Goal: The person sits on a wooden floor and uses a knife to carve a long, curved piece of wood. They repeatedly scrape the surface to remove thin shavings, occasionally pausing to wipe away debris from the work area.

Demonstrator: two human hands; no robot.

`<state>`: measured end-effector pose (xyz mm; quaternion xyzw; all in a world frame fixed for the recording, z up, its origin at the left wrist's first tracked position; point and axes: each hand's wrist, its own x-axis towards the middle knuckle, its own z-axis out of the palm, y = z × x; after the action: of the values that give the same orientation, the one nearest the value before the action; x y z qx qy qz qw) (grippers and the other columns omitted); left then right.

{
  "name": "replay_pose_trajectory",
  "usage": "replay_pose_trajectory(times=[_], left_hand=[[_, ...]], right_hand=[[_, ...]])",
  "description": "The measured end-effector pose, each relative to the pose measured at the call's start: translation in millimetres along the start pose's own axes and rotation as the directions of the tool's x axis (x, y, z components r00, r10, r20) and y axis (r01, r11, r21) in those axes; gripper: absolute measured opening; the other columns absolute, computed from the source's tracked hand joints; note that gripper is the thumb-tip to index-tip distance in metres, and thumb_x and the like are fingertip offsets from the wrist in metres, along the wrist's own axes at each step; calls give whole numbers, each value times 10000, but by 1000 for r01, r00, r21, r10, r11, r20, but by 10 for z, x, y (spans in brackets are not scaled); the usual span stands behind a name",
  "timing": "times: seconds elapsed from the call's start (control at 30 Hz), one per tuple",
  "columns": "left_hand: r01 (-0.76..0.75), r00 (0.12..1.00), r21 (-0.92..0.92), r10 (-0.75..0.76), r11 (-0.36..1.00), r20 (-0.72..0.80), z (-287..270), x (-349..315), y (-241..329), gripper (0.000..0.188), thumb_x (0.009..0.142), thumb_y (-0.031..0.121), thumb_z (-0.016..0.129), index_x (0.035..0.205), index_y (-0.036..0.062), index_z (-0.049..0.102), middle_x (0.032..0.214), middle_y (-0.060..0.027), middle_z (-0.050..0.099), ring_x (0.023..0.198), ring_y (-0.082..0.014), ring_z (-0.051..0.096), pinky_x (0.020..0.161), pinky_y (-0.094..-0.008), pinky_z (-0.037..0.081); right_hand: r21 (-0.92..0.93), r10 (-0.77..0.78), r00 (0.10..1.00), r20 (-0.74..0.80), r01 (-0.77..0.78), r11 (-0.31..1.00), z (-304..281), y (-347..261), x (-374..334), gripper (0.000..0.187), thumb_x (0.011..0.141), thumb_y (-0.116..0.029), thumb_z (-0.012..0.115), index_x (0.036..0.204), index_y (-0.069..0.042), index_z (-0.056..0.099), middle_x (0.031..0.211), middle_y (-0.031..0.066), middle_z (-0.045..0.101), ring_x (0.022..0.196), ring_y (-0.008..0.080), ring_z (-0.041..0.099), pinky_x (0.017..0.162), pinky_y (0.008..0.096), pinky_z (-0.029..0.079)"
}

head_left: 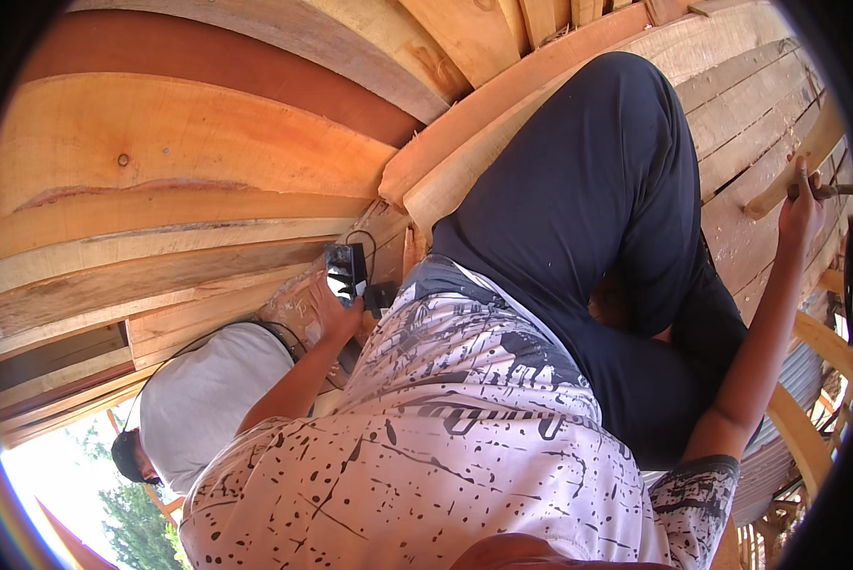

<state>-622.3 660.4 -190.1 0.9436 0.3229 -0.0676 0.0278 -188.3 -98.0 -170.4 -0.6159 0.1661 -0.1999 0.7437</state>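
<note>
My left hand (331,312) is closed at the side of a black boxy device (345,263) with a shiny pale patch, close to my hip. A thin dark cord loops above this device; its exact kind is unclear. Out at the far right, my right hand (802,211) is wrapped round a dark metal rod (837,191), with the thumb pointing up. Next to those fingers a curved wooden bar (819,142) slants across the planks. What lies inside the right palm is hidden.
Curved hull-like planks (189,133) rise on the left, and a planked surface (749,114) with wood chips lies right. My bent leg (578,180) fills the middle. Another person in a grey shirt (216,404) is close by at lower left. Curved timbers (800,437) stand at lower right.
</note>
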Motion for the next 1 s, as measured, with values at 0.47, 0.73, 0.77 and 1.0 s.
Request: replay_pose_trajectory(times=[0.47,0.73,0.77,1.0], left_hand=[[28,998,-282,-45,959,-53,-171,213,287,831,671,215,831,1358,52,393,1256,-212,540,1162,-373,554,987,-432,449],[14,981,-93,-31,996,-191,-346,37,505,839,663,216,823,1375,108,393,1249,-180,550,1146,-399,541,939,-462,457],[-14,979,-67,0,998,-205,-336,36,472,840,666,216,821,1379,110,391,1248,-178,551,1149,-398,536,940,-463,455],[-123,975,34,127,992,-183,-432,69,456,849,690,226,808,1409,117,371,1256,-173,551,1167,-390,511,945,-480,448]], right_hand=[[30,-15,1000,-13,16,999,14,-28,-30,279,869,-83,734,1056,-2,544,1130,116,648,1090,197,612,957,276,435],[-14,-37,999,1,37,999,46,11,-36,240,867,-35,730,932,-87,506,1067,118,660,1095,225,635,934,267,435],[-50,-36,999,9,36,998,61,-3,-45,246,865,-44,736,935,-86,504,1065,119,662,1089,220,635,934,263,434],[-108,-34,999,6,35,993,131,-48,-144,330,857,-139,768,1073,-18,551,1095,120,678,1031,147,619,935,244,422]])
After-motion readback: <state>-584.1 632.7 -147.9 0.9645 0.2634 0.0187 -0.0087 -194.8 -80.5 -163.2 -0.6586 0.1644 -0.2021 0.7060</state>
